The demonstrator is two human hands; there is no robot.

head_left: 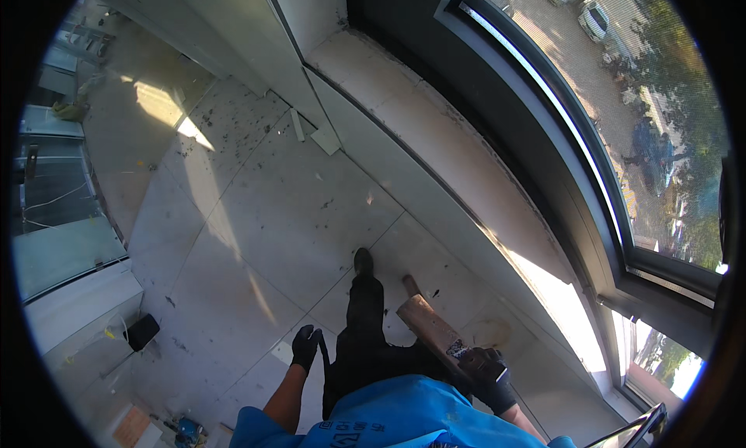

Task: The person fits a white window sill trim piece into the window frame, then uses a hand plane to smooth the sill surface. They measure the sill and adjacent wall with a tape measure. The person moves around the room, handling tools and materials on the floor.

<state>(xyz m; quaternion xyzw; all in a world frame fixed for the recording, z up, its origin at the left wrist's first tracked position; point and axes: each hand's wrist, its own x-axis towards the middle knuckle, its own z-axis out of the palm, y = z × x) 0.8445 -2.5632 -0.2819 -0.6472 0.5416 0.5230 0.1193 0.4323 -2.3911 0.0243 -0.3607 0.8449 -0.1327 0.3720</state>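
My left hand [305, 347], in a dark glove, is out to the left of my legs with its fingers closed at the top of a thin black strap [324, 360]. The strap runs back down toward my waist. On the right, my right hand [486, 368], also dark-gloved, grips the near end of a long reddish-brown tool [429, 321]. Flat and wood-like, it has a narrower rounded handle pointing away from me and a dark speckled patch beside my fingers. Its exact kind does not show.
A window [622, 122] with a dark frame and a dusty sill [435, 129] lines the right side. Debris and offcuts [326, 139] lie on the tiled floor [256, 199]. At left are glass panels [70, 250], a black box-like object [142, 332] and a blue tool [186, 430].
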